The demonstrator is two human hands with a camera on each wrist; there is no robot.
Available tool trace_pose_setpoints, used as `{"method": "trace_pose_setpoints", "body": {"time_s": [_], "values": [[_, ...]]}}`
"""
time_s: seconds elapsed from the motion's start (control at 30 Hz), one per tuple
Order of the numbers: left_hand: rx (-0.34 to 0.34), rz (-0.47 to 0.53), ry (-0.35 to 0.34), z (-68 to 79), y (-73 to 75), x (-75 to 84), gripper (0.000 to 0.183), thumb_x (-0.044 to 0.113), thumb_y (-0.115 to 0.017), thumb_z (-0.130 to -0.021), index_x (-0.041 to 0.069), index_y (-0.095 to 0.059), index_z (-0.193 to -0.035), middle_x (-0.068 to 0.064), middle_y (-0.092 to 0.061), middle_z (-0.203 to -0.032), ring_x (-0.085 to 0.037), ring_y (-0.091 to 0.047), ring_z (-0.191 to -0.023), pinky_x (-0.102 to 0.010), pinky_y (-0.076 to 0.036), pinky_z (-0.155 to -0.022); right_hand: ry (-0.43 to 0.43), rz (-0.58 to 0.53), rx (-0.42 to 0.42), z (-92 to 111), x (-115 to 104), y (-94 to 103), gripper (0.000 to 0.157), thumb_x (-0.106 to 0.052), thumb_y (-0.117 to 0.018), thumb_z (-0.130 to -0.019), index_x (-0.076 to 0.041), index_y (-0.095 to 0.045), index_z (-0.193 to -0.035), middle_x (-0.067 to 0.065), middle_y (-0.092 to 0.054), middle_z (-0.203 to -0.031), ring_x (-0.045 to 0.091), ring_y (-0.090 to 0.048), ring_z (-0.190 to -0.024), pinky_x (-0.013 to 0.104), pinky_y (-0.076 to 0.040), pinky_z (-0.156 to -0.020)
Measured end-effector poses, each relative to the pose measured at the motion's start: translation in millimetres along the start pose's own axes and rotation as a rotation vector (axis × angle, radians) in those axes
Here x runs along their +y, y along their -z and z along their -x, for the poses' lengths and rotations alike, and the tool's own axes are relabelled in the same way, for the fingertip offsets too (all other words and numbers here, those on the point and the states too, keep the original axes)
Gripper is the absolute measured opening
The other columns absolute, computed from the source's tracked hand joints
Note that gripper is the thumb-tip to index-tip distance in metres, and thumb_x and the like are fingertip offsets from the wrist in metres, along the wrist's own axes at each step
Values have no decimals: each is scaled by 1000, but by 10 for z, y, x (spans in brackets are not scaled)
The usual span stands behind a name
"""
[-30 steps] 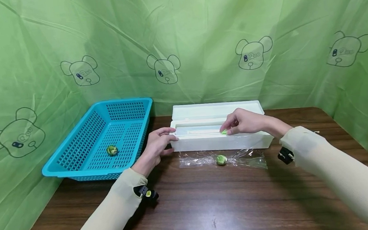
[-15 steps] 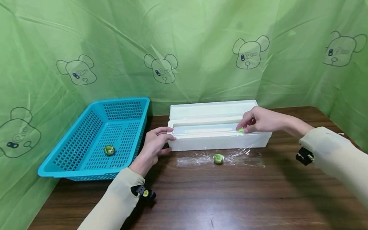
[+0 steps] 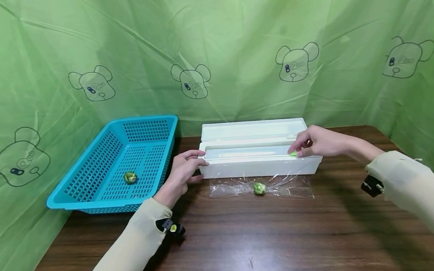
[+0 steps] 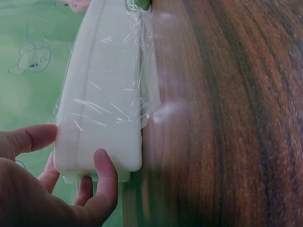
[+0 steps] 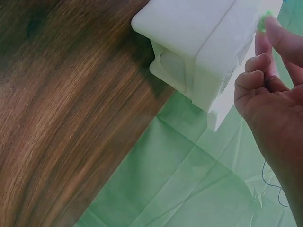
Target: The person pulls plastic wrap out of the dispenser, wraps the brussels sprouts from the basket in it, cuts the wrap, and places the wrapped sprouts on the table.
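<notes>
A white cling film dispenser [image 3: 258, 168] stands on the table with its lid tipped back. My left hand [image 3: 184, 169] holds its left end, thumb and fingers around the corner in the left wrist view. At the dispenser's right part, my right hand [image 3: 318, 141] pinches a small green slide cutter [image 3: 293, 154] on the front top edge; the right wrist view shows the cutter [image 5: 265, 21] between thumb and forefinger. A strip of clear cling film [image 3: 229, 188] hangs from the front onto the table, with a Brussels sprout [image 3: 259, 188] lying on it.
On the left stands a blue plastic basket [image 3: 65, 199] with one more Brussels sprout [image 3: 130, 177] inside. A green curtain [image 3: 231, 31] printed with bear heads closes off the back and sides of the brown wooden table [image 3: 226, 246].
My right hand has slid the green slide cutter rightward along the dispenser's edge, towards its right end. The left hand keeps its hold on the left end.
</notes>
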State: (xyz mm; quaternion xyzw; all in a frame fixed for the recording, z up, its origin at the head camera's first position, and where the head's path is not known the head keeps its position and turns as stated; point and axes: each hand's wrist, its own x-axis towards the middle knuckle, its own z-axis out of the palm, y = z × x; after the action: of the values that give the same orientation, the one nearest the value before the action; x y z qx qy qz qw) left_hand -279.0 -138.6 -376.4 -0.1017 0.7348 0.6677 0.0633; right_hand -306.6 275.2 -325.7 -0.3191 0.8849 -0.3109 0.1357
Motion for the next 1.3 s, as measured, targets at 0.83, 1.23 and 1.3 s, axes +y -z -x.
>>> {"method": "trace_pose_setpoints", "body": {"time_s": [0.83, 1.23, 1.3], "values": [[8, 0, 0, -4, 1, 3, 35, 2, -75, -88, 9, -73, -122, -11, -68, -127, -28, -59, -120, -48, -60, -88, 39, 38, 56, 294, 180, 133, 22, 0, -77, -93, -5, -81, -113, 0, -65, -88, 15, -60, -79, 26, -51, -68], [44, -114, -9, 8, -2, 12, 32, 9, -78, -87, 14, -76, -119, -5, -73, -122, -26, -58, -105, -50, -50, -92, 59, 60, 74, 307, 207, 126, 23, 2, -78, -91, -8, -82, -111, -1, -64, -86, 13, -59, -77, 27, -50, -66], [48, -128, -17, 5, 0, 10, 32, 9, -78, -87, 15, -77, -118, -6, -73, -120, -25, -56, -93, -47, -49, -86, 53, 64, 78, 319, 205, 126, 23, 2, -79, -90, -8, -82, -111, -1, -64, -86, 13, -58, -77, 27, -50, -66]]}}
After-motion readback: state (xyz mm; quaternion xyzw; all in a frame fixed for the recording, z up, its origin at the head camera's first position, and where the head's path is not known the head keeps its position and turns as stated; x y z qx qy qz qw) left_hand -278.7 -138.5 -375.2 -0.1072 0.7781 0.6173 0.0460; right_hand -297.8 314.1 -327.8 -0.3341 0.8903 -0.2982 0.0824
